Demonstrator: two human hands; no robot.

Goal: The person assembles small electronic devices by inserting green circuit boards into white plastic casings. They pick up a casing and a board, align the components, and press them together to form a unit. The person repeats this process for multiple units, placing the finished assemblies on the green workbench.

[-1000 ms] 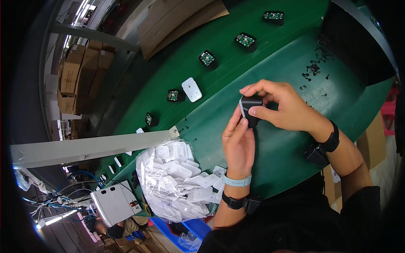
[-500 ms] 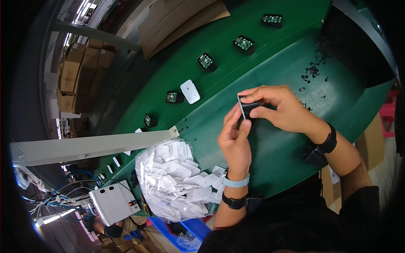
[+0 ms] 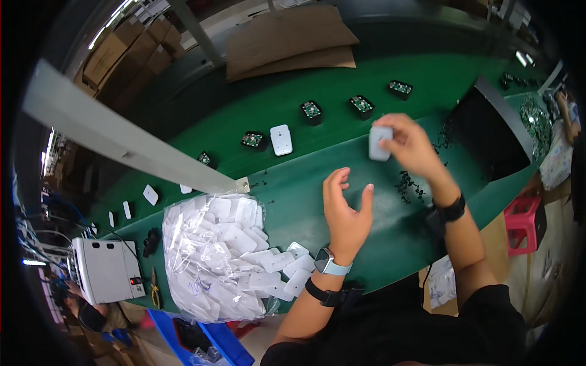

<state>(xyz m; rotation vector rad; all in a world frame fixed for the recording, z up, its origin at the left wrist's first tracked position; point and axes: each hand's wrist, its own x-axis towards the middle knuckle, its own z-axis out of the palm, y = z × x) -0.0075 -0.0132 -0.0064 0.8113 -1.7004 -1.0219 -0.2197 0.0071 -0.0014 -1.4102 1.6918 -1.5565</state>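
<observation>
green counter (image 3: 390, 235); clear bag (image 3: 189, 280) of white covers at left. right hand (image 3: 412, 149) by counter's far edge, fingers clamped on white piece (image 3: 379, 150). left hand (image 3: 348, 222) nearer, over counter, fingers and thumb apart. small black bits (image 3: 408, 188) lie between right hand and person.

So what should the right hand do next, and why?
Probably set the white, rounded-rectangular, plastic-looking piece onto the long green back strip: the right hand holds it near that strip's edge, and black boxes with green circuit boards stand along it. The left hand is empty.
</observation>
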